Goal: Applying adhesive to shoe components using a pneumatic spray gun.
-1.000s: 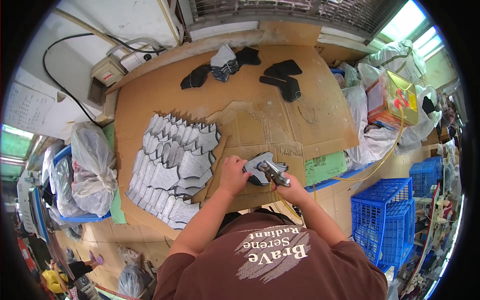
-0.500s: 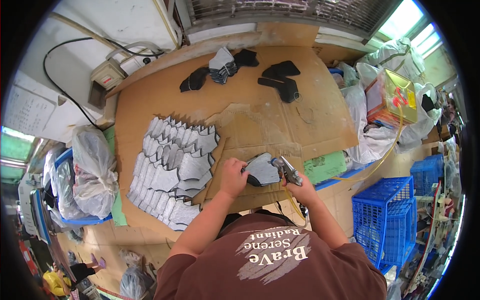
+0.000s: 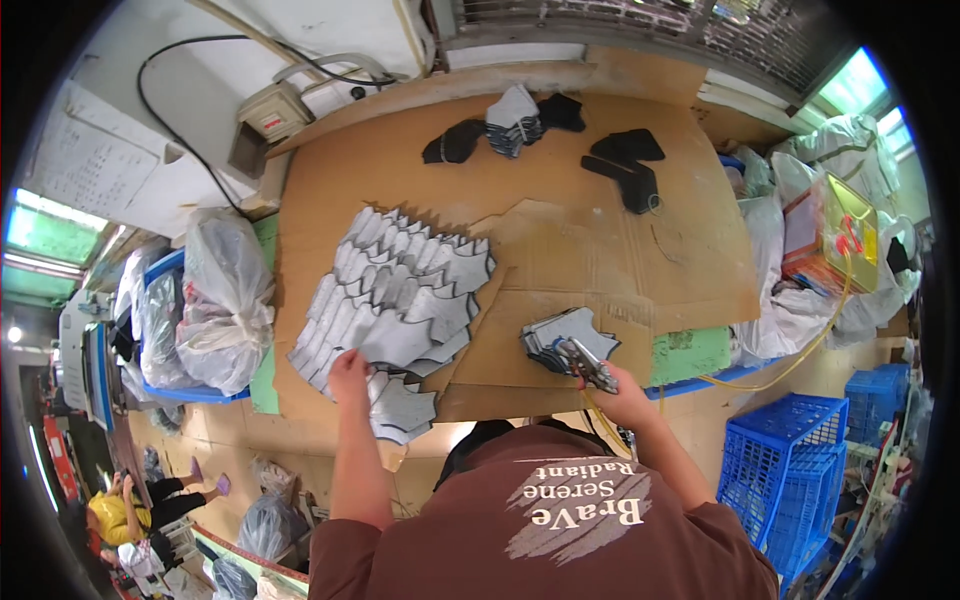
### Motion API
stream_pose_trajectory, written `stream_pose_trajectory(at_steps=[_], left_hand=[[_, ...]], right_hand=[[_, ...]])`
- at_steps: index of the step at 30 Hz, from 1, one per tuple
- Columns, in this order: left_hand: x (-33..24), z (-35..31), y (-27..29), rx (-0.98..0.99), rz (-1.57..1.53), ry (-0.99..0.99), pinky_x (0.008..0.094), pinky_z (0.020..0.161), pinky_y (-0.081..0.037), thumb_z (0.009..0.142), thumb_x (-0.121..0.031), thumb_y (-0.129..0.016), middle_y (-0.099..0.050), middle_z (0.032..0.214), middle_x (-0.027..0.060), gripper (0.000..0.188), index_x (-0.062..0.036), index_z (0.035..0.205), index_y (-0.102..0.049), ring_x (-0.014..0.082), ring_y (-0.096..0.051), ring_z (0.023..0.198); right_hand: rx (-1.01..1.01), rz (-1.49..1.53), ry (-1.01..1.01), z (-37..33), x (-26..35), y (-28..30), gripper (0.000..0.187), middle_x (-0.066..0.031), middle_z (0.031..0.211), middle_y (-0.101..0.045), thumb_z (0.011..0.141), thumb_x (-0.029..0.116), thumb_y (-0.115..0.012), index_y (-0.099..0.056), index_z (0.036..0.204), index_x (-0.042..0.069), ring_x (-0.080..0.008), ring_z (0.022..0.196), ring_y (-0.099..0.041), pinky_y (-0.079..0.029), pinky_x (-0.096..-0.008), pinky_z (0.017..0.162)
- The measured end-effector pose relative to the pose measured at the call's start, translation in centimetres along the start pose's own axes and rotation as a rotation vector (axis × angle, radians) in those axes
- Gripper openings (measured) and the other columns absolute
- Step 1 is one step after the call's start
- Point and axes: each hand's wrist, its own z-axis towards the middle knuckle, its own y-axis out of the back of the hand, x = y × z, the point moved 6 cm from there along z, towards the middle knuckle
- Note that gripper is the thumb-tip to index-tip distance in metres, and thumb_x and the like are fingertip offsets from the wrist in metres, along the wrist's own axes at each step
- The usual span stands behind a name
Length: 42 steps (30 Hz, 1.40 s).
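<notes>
My right hand (image 3: 622,398) is wrapped round a metal spray gun (image 3: 590,366) with a yellow hose running down from it. The gun's front end is over a small stack of grey, dark-edged cut pieces (image 3: 567,328) near the table's front edge. To the left, my left hand (image 3: 350,377) has its fingers pinched together at the near rows of a large spread of overlapping grey cut pieces (image 3: 400,310). The fingers appear to grip the edge of one piece; the fingertips are partly hidden.
Cardboard (image 3: 560,240) covers the table. Farther back lie a grey stack (image 3: 513,120) and black pieces (image 3: 630,165). Bagged goods (image 3: 225,310) stand left. A yellow-and-red tin (image 3: 835,225) sits right, its hose looping to the front. Blue crates (image 3: 780,460) are on the floor.
My left hand has left the piece beside the gun and moved left to the spread rows. The gun has tilted downward over the small stack. The whole view has shifted.
</notes>
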Motion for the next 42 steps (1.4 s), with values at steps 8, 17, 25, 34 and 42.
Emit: stream_pose_trajectory(at_steps=[8,17,25,34,42], left_hand=[[-5.4,-8.3,-13.0,0.398,0.546,-1.083,0.0387,0.083,-0.039,0.069,-0.012,-0.064,-0.056,0.095,0.0144,0.026,-0.0031,0.093,-0.059,0.0312,-0.049,0.092],[-8.6,-14.8,-23.0,0.687,0.327,-0.885,0.0373,0.073,-0.040,0.054,-0.008,-0.073,-0.053,0.082,0.0111,0.031,-0.0030,0.083,-0.061,0.0301,-0.049,0.082],[-8.7,-14.7,-23.4,0.691,0.364,-0.882,0.0378,0.072,-0.040,0.051,-0.008,-0.074,-0.053,0.079,0.0109,0.031,-0.0028,0.079,-0.061,0.0304,-0.049,0.080],[-8.6,-14.7,-23.5,0.692,0.374,-0.881,0.0382,0.073,-0.040,0.052,-0.008,-0.074,-0.054,0.081,0.0120,0.031,-0.0029,0.079,-0.058,0.0315,-0.049,0.082],[-8.5,-14.6,-23.4,0.691,0.370,-0.869,0.0383,0.071,-0.042,0.057,-0.007,-0.071,-0.056,0.080,0.0131,0.025,-0.0020,0.077,-0.058,0.0313,-0.051,0.079]], right_hand=[[0.011,-0.033,-0.011,1.0,0.1,-0.7,0.016,-0.0023,0.073,-0.053,0.069,0.004,-0.050,-0.054,0.085,0.005,-0.0112,0.068,-0.047,-0.040,-0.0254,0.063],[-0.024,0.025,-0.027,1.4,-0.7,-0.3,0.016,-0.0015,0.073,-0.054,0.070,0.003,-0.049,-0.054,0.085,0.005,-0.0100,0.066,-0.047,-0.039,-0.0246,0.060],[-0.022,0.032,-0.060,1.6,-1.1,-0.1,0.016,0.0002,0.071,-0.053,0.071,0.003,-0.051,-0.055,0.087,0.005,-0.0084,0.066,-0.047,-0.039,-0.0236,0.057],[-0.138,0.071,-0.158,0.7,-0.7,2.4,0.019,-0.0004,0.073,-0.055,0.071,0.000,-0.050,-0.055,0.089,0.004,-0.0093,0.070,-0.049,-0.040,-0.0235,0.067],[-0.172,0.118,-0.072,0.5,-0.3,3.6,0.024,-0.0008,0.076,-0.056,0.071,-0.001,-0.047,-0.055,0.094,0.004,-0.0097,0.074,-0.050,-0.040,-0.0235,0.070]])
